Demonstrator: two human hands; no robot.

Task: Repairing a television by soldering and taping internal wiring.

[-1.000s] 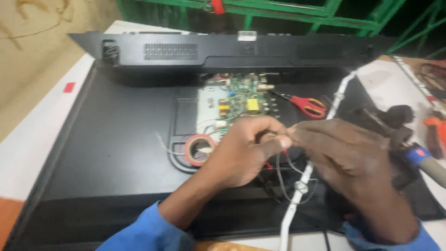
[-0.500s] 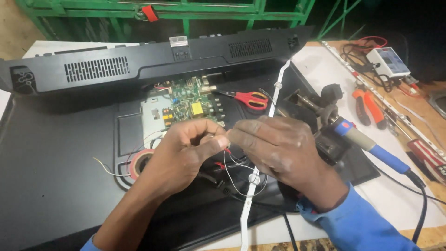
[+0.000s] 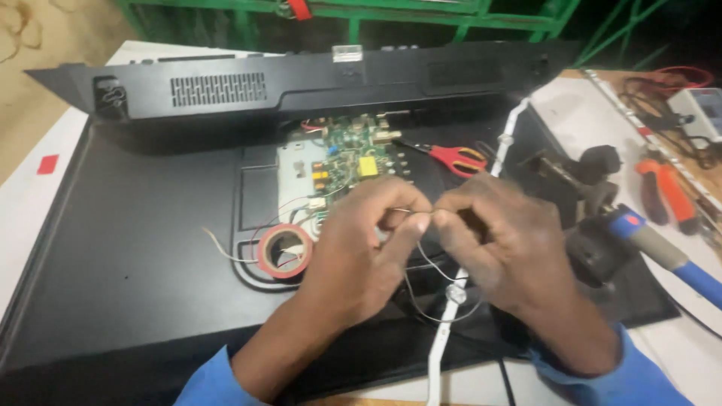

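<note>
Both hands pinch one thin wire point(image 3: 418, 216) between their fingertips; the left hand point(image 3: 361, 248) and the right hand point(image 3: 500, 248) meet above the black panel point(image 3: 135, 248); the wire hangs just in front of the green board point(image 3: 353, 150); a red tape roll point(image 3: 285, 250) lies near the left hand; red scissors point(image 3: 459, 158) rest behind.

Soft, even overhead light (slight motion blur)

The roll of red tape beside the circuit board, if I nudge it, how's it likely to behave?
The roll of red tape lies flat on the black panel, so it would probably slide, not roll. It looks small and hollow, likely light. Thin wires run by it and might snag.
</note>
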